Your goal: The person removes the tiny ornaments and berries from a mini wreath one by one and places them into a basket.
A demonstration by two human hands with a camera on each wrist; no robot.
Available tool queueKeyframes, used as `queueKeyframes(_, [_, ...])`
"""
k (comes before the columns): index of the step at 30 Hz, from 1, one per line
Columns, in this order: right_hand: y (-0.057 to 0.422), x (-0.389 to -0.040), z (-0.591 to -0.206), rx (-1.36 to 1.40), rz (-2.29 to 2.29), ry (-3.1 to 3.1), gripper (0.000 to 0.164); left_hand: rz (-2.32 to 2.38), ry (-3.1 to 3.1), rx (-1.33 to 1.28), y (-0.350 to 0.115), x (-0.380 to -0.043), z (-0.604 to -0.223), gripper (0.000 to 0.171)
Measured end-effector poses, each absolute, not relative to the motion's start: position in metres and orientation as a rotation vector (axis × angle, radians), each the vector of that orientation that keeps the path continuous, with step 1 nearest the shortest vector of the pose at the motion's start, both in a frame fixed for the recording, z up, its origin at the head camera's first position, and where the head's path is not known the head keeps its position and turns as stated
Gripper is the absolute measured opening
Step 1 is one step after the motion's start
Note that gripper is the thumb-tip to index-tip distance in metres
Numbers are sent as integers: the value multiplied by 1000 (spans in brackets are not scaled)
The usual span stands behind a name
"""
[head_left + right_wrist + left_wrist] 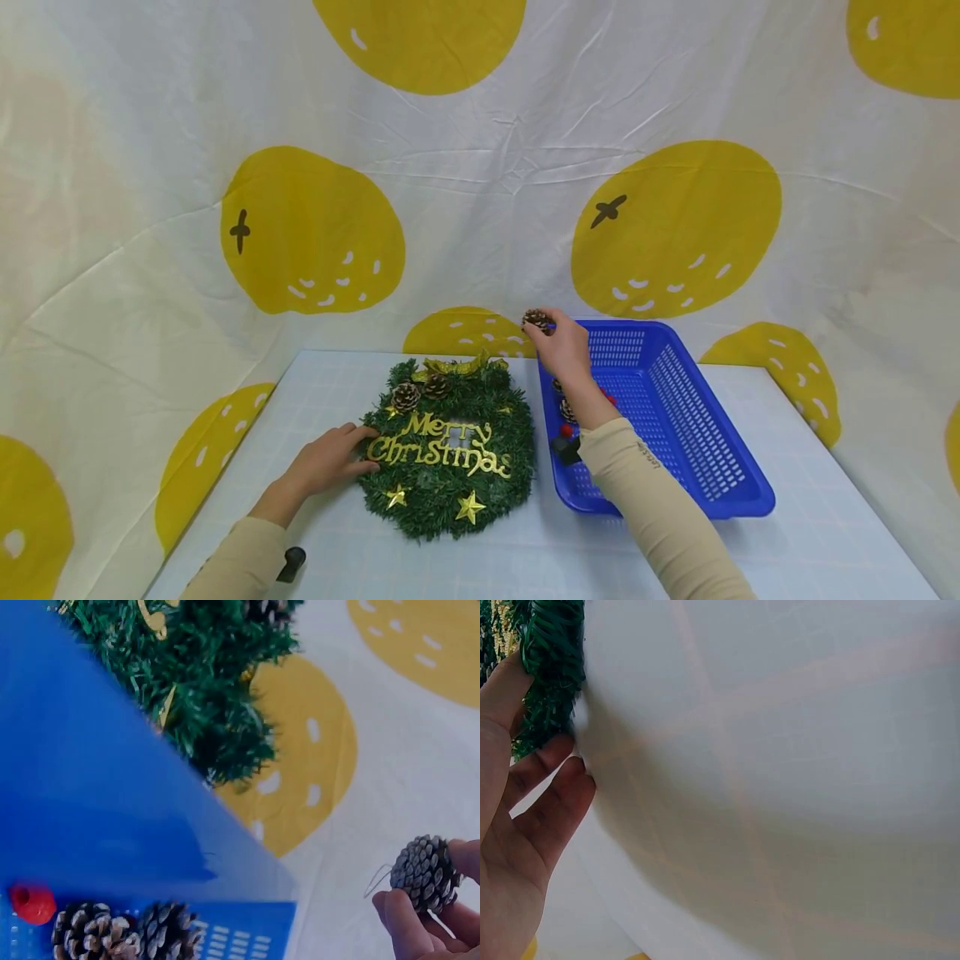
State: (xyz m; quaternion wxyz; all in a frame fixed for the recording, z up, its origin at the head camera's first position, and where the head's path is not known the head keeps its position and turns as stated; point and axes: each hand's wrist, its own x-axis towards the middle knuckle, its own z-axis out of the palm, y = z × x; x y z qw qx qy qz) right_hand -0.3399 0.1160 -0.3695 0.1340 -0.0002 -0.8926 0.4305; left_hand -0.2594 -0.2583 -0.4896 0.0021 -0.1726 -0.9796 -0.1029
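A green tinsel wreath (431,500) lies on the table, with gold "Merry Christmas" lettering (442,446), gold stars, a gold ribbon at its far edge and two pine cones (406,397) at its upper left. My left hand (326,458) grips the wreath's left edge, the thumb over the greenery and fingertips at its side in the left wrist view. Raised above the far left corner of the blue basket (705,417), my right hand (566,346) pinches a pine cone (424,874) between thumb and fingers. A thin wire loop (377,881) sticks out from this cone.
Inside the basket's left side are more pine cones (90,930) and red balls (32,903). Behind the pale checked table (330,567) hangs a white cloth (480,233) with yellow fruit prints.
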Motion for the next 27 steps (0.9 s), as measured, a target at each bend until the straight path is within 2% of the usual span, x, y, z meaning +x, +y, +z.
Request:
queueKeyframes(19, [160,-356,-392,-76,1061,-2732,49,-312,-3063,-550,-259,-259,-490,52])
queueKeyframes(27, [173,-360,-410,7,946,-2807,45,-302,-3075,-547,-258,-259,-489,54])
